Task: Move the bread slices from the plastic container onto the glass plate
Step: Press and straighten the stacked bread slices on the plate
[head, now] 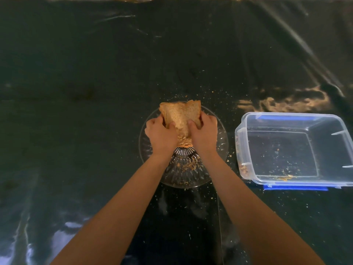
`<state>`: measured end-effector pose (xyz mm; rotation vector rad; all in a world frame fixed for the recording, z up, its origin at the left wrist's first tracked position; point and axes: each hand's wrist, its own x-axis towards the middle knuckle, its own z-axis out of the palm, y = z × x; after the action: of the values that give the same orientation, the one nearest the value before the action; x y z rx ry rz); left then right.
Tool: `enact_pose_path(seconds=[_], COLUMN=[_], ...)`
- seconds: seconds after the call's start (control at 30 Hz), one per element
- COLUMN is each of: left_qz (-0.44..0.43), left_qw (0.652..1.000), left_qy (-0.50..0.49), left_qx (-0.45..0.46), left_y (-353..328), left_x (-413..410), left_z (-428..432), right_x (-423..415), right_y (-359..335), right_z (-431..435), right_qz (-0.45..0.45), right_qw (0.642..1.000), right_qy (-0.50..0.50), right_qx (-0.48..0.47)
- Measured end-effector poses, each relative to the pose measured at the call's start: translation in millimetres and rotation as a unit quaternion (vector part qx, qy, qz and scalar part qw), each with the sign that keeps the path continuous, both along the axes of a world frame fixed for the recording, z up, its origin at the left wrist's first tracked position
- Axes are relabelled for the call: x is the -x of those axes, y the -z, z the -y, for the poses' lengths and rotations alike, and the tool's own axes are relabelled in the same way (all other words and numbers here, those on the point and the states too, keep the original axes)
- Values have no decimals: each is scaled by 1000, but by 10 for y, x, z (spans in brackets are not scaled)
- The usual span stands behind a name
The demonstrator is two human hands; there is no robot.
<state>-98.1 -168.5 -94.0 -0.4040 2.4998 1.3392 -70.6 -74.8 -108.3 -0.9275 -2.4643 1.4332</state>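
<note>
Both hands are clamped on the bread slices (179, 116) over the glass plate (219, 148) at center frame, left hand (161, 135) and right hand (203, 133) squeezing either side. The plastic container (294, 148) sits at right, just crumbs inside. Shiny, wrinkly black surface (95, 73), crumbs everywhere.

Brown bread slices (180, 116) stacked over glass plate (219, 148); clear plastic container (298, 150) holds crumbs only.

Crumbs (188, 165) scattered over a glossy black table covering (95, 73).
</note>
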Motion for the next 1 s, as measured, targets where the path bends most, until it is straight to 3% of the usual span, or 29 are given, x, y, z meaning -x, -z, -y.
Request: enact_pose_path(seconds=[0.5, 0.73, 0.83, 1.0], left_qz=[64, -37, -59, 0], left_qw=[998, 995, 996, 999], left_qy=[13, 37, 29, 30], left_qx=[-10, 82, 52, 37], left_y=[12, -13, -29, -9], left_x=[-89, -206, -280, -294], left_z=[45, 10, 0, 76], right_x=[-58, -153, -209, -314], right_y=[126, 138, 92, 82], right_z=[-38, 43, 82, 66], right_qz=[22, -39, -60, -53], right_qw=[999, 991, 992, 997], right_qy=[-16, -20, -30, -16], right_qx=[-19, -129, -104, -62])
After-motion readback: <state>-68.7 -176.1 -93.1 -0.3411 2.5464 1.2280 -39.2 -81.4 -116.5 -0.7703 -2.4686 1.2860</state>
